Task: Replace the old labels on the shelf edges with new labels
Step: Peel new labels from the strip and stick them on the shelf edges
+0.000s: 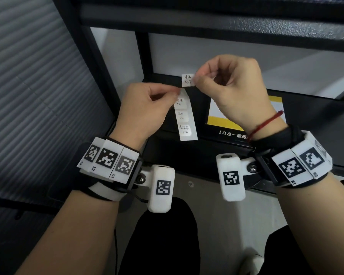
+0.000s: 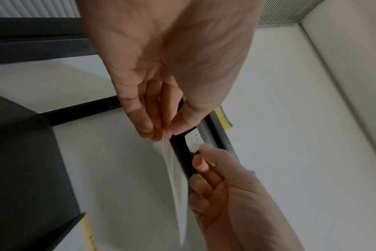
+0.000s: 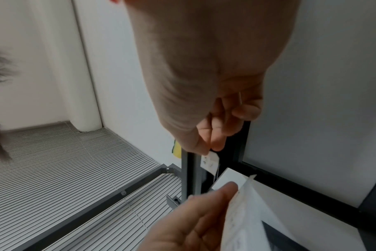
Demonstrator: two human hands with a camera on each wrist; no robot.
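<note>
My left hand (image 1: 145, 108) pinches the top of a white backing strip (image 1: 186, 118) that hangs down with three handwritten labels on it. My right hand (image 1: 226, 82) pinches a single small white label (image 1: 187, 80) between thumb and forefinger, just above the strip's top and clear of it. Both are held in front of the black shelf (image 1: 167, 76). In the left wrist view the strip (image 2: 174, 173) trails down from my fingers and the peeled label (image 2: 193, 140) sits at the right hand's fingertips. In the right wrist view the label (image 3: 209, 162) hangs below my thumb, with the strip (image 3: 243, 212) lower down.
A black box with a yellow and white panel (image 1: 222, 118) lies on the shelf under my right hand. The upper shelf's dark edge (image 1: 207, 20) runs across the top. A ribbed grey wall (image 1: 28, 96) stands at the left, and my legs are below.
</note>
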